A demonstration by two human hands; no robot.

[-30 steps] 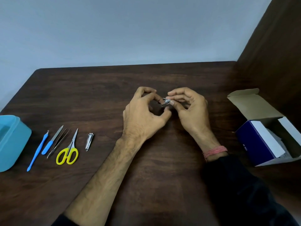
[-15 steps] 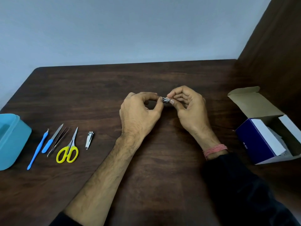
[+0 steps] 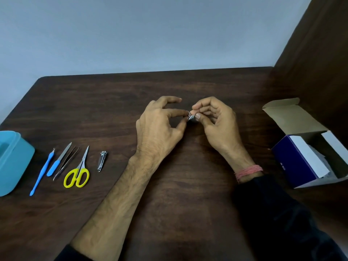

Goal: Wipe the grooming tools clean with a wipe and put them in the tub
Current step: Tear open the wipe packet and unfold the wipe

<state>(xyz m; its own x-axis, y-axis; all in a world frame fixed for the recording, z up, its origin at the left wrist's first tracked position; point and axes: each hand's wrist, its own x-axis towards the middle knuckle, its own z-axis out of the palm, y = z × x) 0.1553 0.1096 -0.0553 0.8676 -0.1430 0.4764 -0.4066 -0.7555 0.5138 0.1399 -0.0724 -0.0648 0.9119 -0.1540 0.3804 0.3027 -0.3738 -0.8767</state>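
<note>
Above the middle of the table, my left hand (image 3: 156, 125) and my right hand (image 3: 216, 121) meet at a small silvery wipe sachet (image 3: 190, 117). Each hand pinches one end of it between thumb and fingers. Five grooming tools lie in a row at the left: a blue cuticle pusher (image 3: 40, 174), a blue-handled nail file (image 3: 58, 161), tweezers (image 3: 66, 162), yellow-handled scissors (image 3: 78, 174) and a nail clipper (image 3: 101, 160). The blue tub (image 3: 17, 159) stands at the left edge, partly out of frame.
An open dark blue cardboard box (image 3: 297, 162) with white packets inside sits at the right, near a dark wooden side panel (image 3: 316, 63). The dark wooden table (image 3: 94, 102) ends at a pale wall behind.
My left hand has shifted from a curled grip under the sachet to a thumb-and-forefinger pinch, its other fingers spread. The tools, the tub and the box have not moved.
</note>
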